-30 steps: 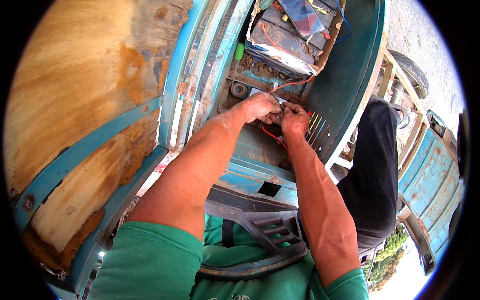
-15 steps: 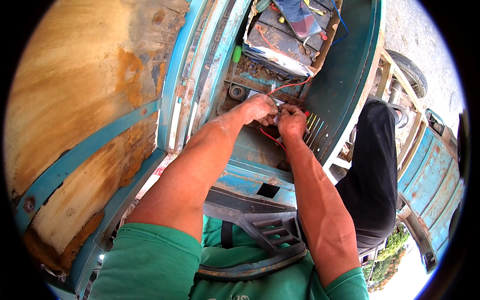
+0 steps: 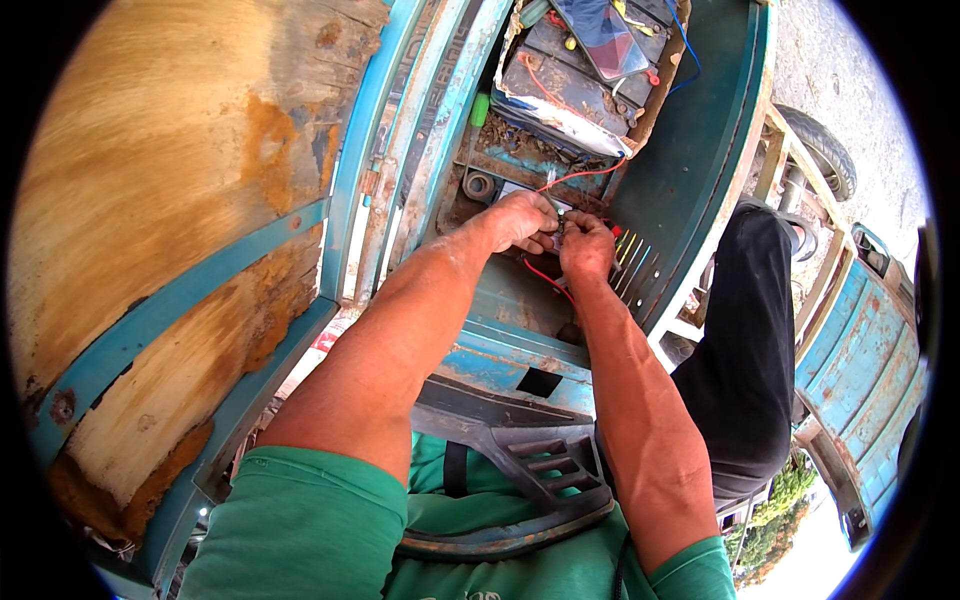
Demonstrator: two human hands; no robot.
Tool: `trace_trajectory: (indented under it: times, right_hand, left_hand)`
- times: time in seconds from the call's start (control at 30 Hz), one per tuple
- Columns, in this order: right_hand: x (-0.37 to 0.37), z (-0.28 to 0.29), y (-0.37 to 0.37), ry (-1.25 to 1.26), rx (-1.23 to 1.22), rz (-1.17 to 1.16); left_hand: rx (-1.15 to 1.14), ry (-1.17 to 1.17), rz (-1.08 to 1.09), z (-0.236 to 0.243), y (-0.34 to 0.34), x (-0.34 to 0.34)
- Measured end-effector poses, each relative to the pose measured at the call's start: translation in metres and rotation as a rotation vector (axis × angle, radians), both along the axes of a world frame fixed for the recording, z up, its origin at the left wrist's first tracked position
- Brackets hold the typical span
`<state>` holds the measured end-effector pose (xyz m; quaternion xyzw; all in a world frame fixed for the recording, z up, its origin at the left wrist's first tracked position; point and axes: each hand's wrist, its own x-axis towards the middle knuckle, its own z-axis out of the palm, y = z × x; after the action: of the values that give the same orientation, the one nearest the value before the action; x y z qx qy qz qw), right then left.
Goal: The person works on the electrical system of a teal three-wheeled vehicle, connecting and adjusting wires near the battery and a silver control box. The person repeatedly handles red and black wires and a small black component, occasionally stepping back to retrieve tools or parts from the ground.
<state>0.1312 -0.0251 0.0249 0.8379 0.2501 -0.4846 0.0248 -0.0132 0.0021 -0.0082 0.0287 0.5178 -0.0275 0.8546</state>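
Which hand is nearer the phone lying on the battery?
Left. The left hand sits almost straight below the phone; the right hand is a little lower and further off, both pinched together at the red wire.

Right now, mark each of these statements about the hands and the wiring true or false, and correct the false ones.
1. Both hands meet over the small metal connector. True.
2. The thin red wire runs from the hands up toward the dark rectangular battery. True.
3. The left hand rests on the weathered wooden panel. False: it is inside the blue metal compartment, at the connector.
4. The right hand holds the dark flat phone. False: the phone lies on top of the battery, apart from both hands.
5. The rubber tyre is at the picture's left. False: it is at the upper right.
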Motion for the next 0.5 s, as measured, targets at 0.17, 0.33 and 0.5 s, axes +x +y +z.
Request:
trace_trajectory:
  times: [0.17,0.33,0.5]
  right_hand:
    - [0.003,-0.011,-0.01,0.032,0.006,-0.093]
    - [0.009,-0.029,-0.024,0.066,0.026,-0.169]
    - [-0.007,0.0,0.001,0.096,0.01,-0.304]
  left_hand:
    - [-0.021,-0.029,0.019,0.0,0.003,-0.003]
    - [0.04,-0.045,-0.105,0.001,0.011,-0.008]
    - [0.016,-0.086,-0.062,-0.004,0.011,-0.011]
